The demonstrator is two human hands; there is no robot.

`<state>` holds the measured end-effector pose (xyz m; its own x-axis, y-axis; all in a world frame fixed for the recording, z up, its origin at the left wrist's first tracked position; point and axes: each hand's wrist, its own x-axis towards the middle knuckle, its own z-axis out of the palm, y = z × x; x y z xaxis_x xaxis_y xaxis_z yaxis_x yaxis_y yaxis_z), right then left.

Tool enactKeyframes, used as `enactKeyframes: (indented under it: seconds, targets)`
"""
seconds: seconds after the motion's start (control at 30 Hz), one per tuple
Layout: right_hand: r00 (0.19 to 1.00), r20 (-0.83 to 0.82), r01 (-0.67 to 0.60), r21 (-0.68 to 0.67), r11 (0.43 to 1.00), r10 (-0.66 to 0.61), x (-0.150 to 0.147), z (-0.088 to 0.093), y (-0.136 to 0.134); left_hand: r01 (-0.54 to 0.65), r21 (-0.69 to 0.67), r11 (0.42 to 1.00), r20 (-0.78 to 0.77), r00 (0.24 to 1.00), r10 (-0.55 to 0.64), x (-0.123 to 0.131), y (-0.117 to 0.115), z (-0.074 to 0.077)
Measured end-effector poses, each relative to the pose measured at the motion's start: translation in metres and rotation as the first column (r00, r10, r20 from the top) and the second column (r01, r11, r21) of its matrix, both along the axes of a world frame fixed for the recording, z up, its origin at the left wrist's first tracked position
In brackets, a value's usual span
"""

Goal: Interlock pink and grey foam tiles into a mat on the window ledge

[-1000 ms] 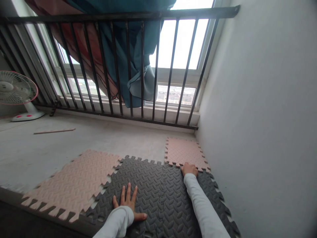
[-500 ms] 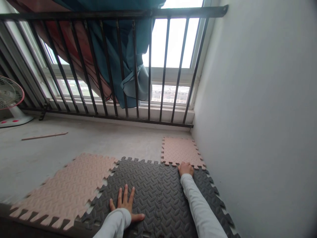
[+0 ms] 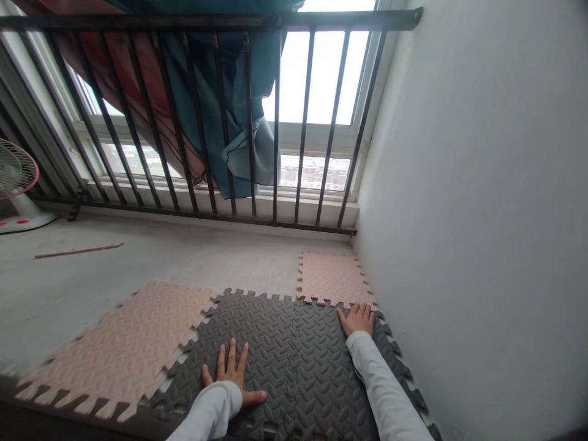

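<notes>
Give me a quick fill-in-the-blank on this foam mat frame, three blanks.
1. The foam tile under the left hand is dark ____.
2. The small tile just beyond the right hand is ____.
3. The fan stands at the far ____ edge of the view.
Missing words: grey; pink; left.

Bare grey concrete floor point(image 3: 184, 260) carrying interlocking foam pieces. Centre: dark grey tread-patterned foam mat point(image 3: 275, 346). Its far right edge meshes with a small pink foam tile point(image 3: 331, 277), which lies just beside the wall. A larger pink foam mat point(image 3: 119, 346) adjoins its left edge, the teeth only partly engaged. Far left, well apart from the mats: thin wooden strip point(image 3: 78, 250) and white pink-rimmed floor fan point(image 3: 18, 184).
</notes>
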<state>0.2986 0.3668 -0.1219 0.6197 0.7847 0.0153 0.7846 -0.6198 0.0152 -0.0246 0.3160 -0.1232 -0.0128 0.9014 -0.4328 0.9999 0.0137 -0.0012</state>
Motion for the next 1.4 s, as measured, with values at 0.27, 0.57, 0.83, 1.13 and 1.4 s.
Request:
enactKeyframes:
  seconds: [0.27,0.57,0.83,1.13,1.4]
  targets:
    - [0.998,-0.067,0.000,-0.058,0.998,-0.003,0.032,0.011,-0.006,-0.010,0.012,1.000,-0.002,1.000,0.010,0.001,-0.001,0.004]
    - [0.917,-0.199,-0.362,-0.057,0.930,0.345,-0.006,0.020,0.013,-0.018,-0.003,1.000,-0.008,1.000,0.018,0.003,-0.001,0.007]
    - [0.901,-0.176,-0.407,-0.030,0.913,0.396,-0.061,-0.004,0.019,-0.014,-0.028,1.000,-0.016,1.000,0.013,0.002,-0.003,0.009]
    - [0.888,-0.251,-0.410,-0.053,0.911,0.385,-0.078,0.007,0.027,-0.016,-0.026,1.000,-0.012,1.000,0.016,0.003,0.000,0.006]
    - [0.889,-0.194,-0.430,-0.042,0.902,0.415,-0.091,0.003,0.028,-0.010,-0.042,0.999,0.000,1.000,0.010,0.004,-0.001,0.008]
